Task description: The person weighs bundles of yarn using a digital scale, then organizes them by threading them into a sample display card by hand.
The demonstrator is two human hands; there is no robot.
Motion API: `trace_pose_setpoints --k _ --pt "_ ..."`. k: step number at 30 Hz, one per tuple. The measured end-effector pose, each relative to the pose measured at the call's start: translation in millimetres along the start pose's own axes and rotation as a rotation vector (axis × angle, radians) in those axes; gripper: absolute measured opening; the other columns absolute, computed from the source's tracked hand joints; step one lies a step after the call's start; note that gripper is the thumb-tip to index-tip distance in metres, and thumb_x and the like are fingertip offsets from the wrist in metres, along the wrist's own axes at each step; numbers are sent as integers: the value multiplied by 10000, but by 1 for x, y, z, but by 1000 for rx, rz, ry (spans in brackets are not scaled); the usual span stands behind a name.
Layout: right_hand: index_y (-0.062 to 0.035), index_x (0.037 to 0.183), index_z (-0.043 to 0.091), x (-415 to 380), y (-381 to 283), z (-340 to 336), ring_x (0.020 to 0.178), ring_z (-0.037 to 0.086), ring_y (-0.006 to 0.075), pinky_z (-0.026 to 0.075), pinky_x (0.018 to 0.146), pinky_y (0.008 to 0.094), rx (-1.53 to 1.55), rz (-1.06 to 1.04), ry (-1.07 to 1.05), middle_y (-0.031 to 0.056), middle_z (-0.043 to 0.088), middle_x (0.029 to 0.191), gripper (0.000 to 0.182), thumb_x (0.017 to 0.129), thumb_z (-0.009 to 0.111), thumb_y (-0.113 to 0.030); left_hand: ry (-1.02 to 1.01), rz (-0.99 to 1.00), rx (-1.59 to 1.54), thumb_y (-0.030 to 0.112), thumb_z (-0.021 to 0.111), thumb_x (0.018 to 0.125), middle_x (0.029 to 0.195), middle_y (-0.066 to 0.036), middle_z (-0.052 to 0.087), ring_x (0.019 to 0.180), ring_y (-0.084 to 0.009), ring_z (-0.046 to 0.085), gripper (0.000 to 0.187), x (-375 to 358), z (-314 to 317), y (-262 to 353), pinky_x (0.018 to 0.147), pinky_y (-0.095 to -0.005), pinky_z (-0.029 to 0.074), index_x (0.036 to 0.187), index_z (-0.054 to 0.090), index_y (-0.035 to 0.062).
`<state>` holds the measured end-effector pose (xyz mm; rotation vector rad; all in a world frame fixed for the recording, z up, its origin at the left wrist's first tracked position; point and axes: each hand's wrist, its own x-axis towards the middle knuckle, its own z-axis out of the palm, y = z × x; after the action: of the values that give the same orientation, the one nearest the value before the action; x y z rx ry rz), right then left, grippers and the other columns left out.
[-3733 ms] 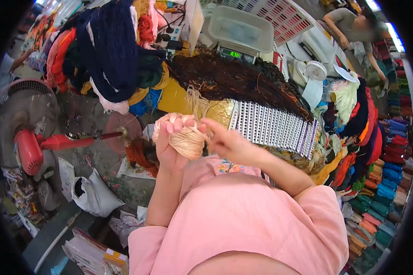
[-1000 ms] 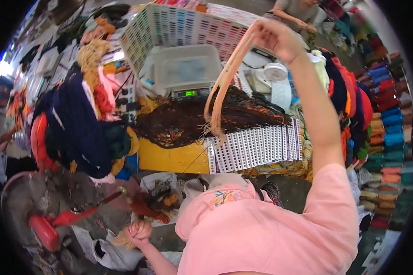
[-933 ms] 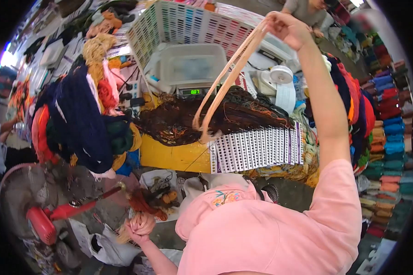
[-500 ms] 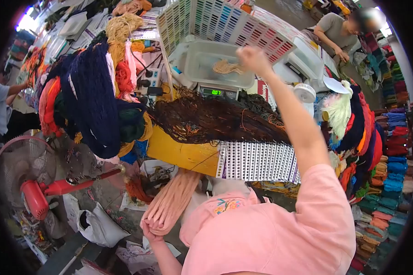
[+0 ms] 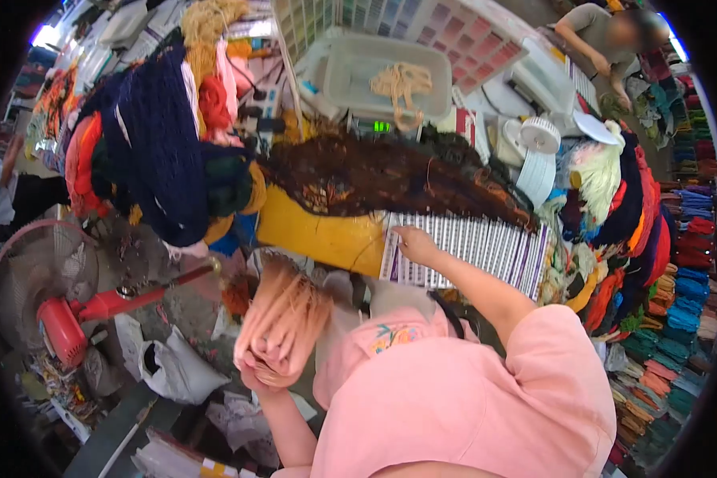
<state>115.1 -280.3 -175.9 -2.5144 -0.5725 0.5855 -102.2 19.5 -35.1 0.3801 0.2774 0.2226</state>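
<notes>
My left hand (image 5: 256,376) grips a thick peach yarn skein (image 5: 285,321) low beside my pink shirt, its strands fanning upward. My right hand (image 5: 413,242) rests empty on the edge of a white colour sample card (image 5: 474,241) hanging off the yellow table (image 5: 315,237). A small bundle of peach yarn (image 5: 401,82) lies in the clear tub (image 5: 350,80) on the scale, whose green display (image 5: 382,126) is lit. A dark brown yarn heap (image 5: 374,175) lies between the scale and the card.
Navy, red and green skeins (image 5: 155,135) hang at left. A red fan (image 5: 52,315) stands on the floor beside a white bag (image 5: 171,362). A small white fan (image 5: 539,135) and stacked coloured skeins (image 5: 677,303) are at right. Another person (image 5: 605,32) works at the far right.
My right hand lifted a peach strand bundle high, dropped it into the tub on the scale, then came down to the sample card. My left hand keeps the larger skein, which moved up.
</notes>
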Motion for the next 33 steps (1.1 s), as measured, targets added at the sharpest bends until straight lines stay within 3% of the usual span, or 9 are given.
trace_pose_setpoints --k 5,7,11,19,22,24,26,29,33 --pt "-32 1263 137 -42 -27 27 730 562 298 437 623 385 -182 259 -508 176 566 836 661 680 440 -97 -58 54 -200 283 379 848 808 57 425 789 -109 429 144 -31 -2 30 604 -330 360 783 407 158" --pt "71 1231 89 -38 -23 49 648 571 315 440 605 416 -173 329 -466 203 570 750 697 663 455 -100 -36 51 -245 309 396 837 791 53 460 807 -105 449 163 -45 -1 37 662 -333 375 846 433 151" --pt "58 1242 19 -3 -32 72 677 578 300 440 609 405 -114 497 -381 188 579 768 681 713 412 -116 228 73 -56 380 414 810 806 51 490 860 -127 466 300 -78 -4 50 830 -395 331 957 425 118" --pt "-131 1257 208 128 -92 15 710 546 317 432 641 402 -62 -4 -39 183 562 755 624 679 436 -78 335 82 -211 316 445 807 611 109 441 593 -10 458 166 -78 6 38 646 -260 422 723 443 173" --pt "-82 1079 456 149 -105 -14 747 530 323 424 674 396 52 -86 -10 157 562 808 415 664 464 -94 265 83 -312 297 425 813 590 98 466 555 -24 477 147 -75 5 37 688 -293 433 740 469 178" --pt "-66 963 536 146 -90 -18 827 516 310 425 693 380 90 -169 71 135 546 898 310 662 472 -107 519 134 -161 244 410 812 522 85 434 473 -29 451 175 -74 14 34 559 -247 399 664 449 159" --pt "-43 995 508 113 -80 -27 891 491 300 417 724 368 15 -80 138 140 513 981 337 663 476 -93 685 173 -13 275 397 822 518 105 426 460 -6 433 175 -79 9 29 557 -249 398 683 446 181" --pt "-6 1047 444 40 -13 23 929 461 312 392 776 372 -118 -151 49 160 469 1023 394 657 478 -53 368 139 -155 333 399 807 728 8 530 691 -104 524 228 -92 -12 27 671 -330 423 850 479 124" --pt "-14 1089 403 12 7 40 990 418 303 343 834 372 -276 -115 -184 153 436 1051 440 657 479 -45 418 124 -278 253 423 803 499 98 435 441 -15 444 122 -82 11 17 557 -251 398 736 457 158"
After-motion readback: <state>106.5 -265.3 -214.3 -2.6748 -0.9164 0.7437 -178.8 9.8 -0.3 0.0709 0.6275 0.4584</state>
